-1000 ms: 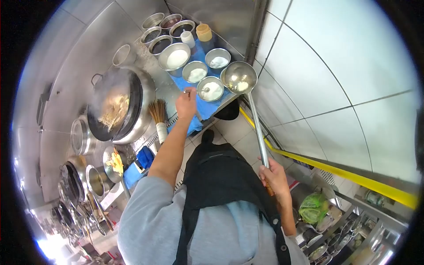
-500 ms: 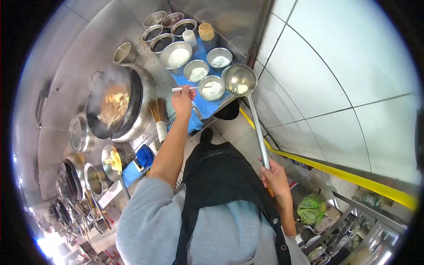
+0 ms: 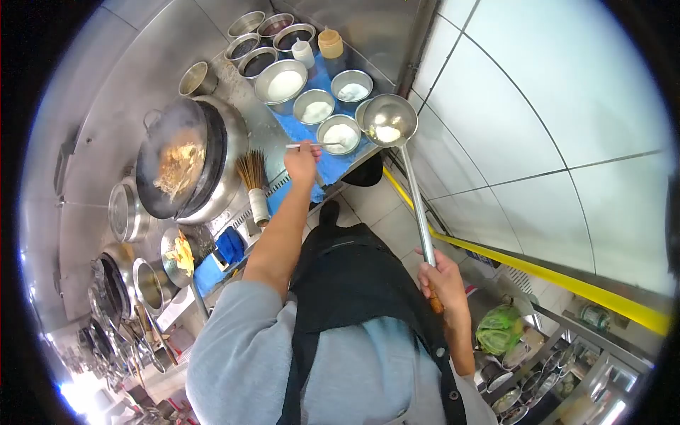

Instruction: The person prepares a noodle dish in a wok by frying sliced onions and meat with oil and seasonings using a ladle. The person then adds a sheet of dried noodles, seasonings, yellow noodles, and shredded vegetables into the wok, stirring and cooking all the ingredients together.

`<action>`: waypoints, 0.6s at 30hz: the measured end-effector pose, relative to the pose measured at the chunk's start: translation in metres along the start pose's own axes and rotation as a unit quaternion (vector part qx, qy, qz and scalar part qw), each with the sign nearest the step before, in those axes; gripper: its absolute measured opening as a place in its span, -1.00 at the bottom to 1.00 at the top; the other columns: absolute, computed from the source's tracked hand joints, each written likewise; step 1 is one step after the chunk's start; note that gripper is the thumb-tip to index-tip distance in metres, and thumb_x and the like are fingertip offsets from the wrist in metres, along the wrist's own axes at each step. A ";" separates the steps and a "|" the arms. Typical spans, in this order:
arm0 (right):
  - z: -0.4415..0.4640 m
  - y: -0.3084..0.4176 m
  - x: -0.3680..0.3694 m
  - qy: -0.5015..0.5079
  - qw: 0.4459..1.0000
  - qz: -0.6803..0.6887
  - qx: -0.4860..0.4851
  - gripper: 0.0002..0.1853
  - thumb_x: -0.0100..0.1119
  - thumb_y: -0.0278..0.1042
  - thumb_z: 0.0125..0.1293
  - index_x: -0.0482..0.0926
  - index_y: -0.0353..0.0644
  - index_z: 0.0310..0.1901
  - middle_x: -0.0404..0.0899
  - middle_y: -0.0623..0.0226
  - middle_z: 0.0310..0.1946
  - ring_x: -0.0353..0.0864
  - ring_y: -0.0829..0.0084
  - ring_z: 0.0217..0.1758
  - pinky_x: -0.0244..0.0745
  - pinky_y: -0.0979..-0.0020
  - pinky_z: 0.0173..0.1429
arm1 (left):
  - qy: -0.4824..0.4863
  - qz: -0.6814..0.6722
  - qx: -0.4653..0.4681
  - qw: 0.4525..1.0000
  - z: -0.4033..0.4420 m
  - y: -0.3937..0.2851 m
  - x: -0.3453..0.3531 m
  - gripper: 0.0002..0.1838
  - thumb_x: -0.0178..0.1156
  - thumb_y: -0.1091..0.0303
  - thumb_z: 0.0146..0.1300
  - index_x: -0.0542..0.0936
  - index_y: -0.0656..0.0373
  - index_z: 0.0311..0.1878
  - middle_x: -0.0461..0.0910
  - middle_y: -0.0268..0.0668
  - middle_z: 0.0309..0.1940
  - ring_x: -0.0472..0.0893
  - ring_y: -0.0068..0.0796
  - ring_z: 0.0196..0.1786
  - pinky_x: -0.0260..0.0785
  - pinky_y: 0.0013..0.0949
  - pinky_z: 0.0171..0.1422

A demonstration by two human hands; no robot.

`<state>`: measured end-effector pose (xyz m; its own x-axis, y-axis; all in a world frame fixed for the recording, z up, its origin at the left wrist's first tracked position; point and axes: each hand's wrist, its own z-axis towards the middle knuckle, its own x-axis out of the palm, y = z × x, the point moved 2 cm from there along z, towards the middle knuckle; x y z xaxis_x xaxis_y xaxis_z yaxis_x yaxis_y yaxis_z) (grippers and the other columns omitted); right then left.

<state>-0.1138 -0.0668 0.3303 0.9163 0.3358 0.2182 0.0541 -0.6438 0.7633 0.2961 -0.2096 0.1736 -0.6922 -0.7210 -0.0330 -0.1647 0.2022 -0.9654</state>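
My left hand [image 3: 302,164] is closed on the thin handle of a spoon [image 3: 326,144]. The spoon's tip dips into a metal bowl [image 3: 321,134] of white powder [image 3: 343,134]. In my right hand [image 3: 444,280], fingers wrapped round the lower handle, is a long-handled ladle [image 3: 418,202]. The ladle's round bowl [image 3: 391,113] hangs just right of the powder bowl, and a heap of white powder [image 3: 387,134] lies in it. It partly hides another metal container behind.
More metal bowls [image 3: 316,107] of white contents and dark sauces stand beyond, beside two squeeze bottles [image 3: 330,43]. Left of my left arm are a bamboo brush [image 3: 256,191] and a steaming wok [image 3: 207,159] with food. A tiled wall [image 3: 538,134] rises on the right.
The white heap in the ladle has grown. The ladle's bowl has shifted slightly right and up; my left hand and the spoon have moved a little right.
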 end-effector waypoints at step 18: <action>0.034 0.020 0.033 0.033 0.999 -0.004 0.000 -0.59 0.10 -0.43 0.53 0.46 -0.31 0.35 0.41 0.42 -0.55 0.37 0.58 -0.65 0.30 0.50 -0.52 | -0.012 0.088 0.128 0.988 0.094 -0.003 0.001 -0.72 0.18 0.30 0.47 0.69 0.34 -0.03 0.78 -0.12 -0.27 0.76 -0.36 -0.30 0.64 -0.30 -0.23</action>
<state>-0.0689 -0.0920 0.3321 0.8879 0.3848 0.2521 0.0610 -0.6417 0.7646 0.3618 -0.2729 0.1520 -0.6762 -0.7062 -0.2098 0.1417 0.1548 -0.9777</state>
